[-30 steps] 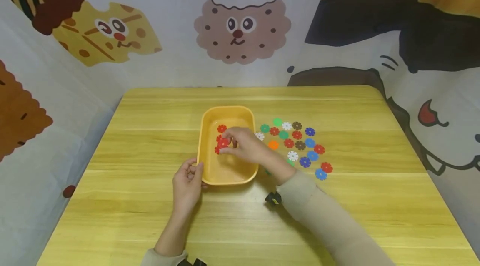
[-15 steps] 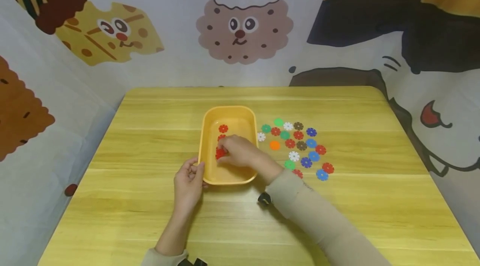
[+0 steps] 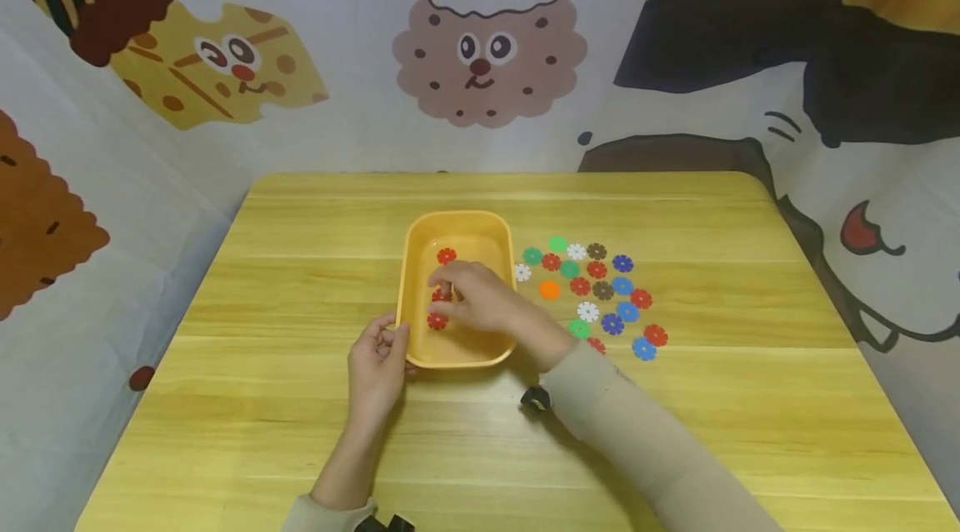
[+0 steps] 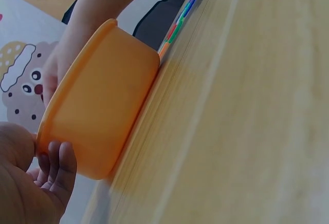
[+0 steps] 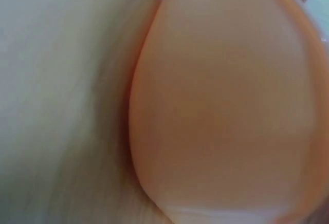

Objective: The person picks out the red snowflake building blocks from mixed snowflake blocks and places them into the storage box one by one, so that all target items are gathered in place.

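An orange-yellow plastic tub (image 3: 459,355) stands on the table, with a few red snowflake discs (image 3: 437,320) lying inside along its left part. My left hand (image 3: 378,369) grips the tub's near left corner, thumb at the rim and fingers against the outer wall. That hold also shows in the left wrist view, where the left hand (image 4: 31,183) pinches the rim. My right hand (image 3: 483,298) reaches over the tub's right side, thumb and forefinger spread apart just over the red discs. It partly hides them. The right wrist view shows mostly the tub's outer wall (image 5: 221,100).
Right of the tub, several loose snowflake discs in green, white, brown, blue, orange and red are spread flat, among them an orange disc (image 3: 550,290) and a light blue disc (image 3: 644,348). The wooden table (image 3: 300,265) ends at a printed cloth (image 3: 330,148) behind.
My right hand dipped toward the tub floor with a red disc, then let it go and rose slightly. That disc now lies nearest the front of the row. My left hand has kept its grip.
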Demonstrator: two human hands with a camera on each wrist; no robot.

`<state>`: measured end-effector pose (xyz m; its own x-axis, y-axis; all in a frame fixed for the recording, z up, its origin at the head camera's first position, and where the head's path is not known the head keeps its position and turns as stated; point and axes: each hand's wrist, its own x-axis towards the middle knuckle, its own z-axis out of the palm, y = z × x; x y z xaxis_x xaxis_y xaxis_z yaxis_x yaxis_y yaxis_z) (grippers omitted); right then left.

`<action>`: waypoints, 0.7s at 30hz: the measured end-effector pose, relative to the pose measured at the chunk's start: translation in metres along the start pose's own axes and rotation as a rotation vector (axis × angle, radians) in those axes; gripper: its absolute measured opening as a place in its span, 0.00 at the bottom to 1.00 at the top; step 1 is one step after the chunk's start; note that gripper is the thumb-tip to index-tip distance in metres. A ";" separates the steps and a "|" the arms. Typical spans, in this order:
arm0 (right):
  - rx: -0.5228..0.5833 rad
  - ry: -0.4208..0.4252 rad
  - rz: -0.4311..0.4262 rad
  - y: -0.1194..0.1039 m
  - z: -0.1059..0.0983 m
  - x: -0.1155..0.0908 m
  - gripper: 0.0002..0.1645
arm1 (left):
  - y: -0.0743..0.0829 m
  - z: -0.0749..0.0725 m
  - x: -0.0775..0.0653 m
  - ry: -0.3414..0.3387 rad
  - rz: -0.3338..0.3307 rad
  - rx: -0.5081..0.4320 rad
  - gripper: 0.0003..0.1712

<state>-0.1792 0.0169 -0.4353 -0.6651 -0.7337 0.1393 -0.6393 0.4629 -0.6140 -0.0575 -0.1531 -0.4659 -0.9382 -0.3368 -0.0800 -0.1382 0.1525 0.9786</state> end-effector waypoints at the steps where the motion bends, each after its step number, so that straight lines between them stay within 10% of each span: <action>1: 0.013 0.036 -0.008 0.000 -0.002 -0.003 0.20 | 0.000 0.000 0.000 -0.001 -0.001 0.001 0.17; 13: 0.085 0.393 0.034 0.022 -0.020 -0.050 0.18 | 0.002 -0.001 -0.001 -0.008 -0.010 0.009 0.18; 21: 0.119 0.390 0.134 0.042 -0.036 -0.076 0.21 | 0.002 -0.001 -0.001 -0.009 -0.032 0.027 0.18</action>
<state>-0.1690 0.1097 -0.4437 -0.8498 -0.4177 0.3216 -0.5039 0.4641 -0.7285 -0.0566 -0.1538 -0.4636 -0.9359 -0.3338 -0.1127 -0.1762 0.1667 0.9701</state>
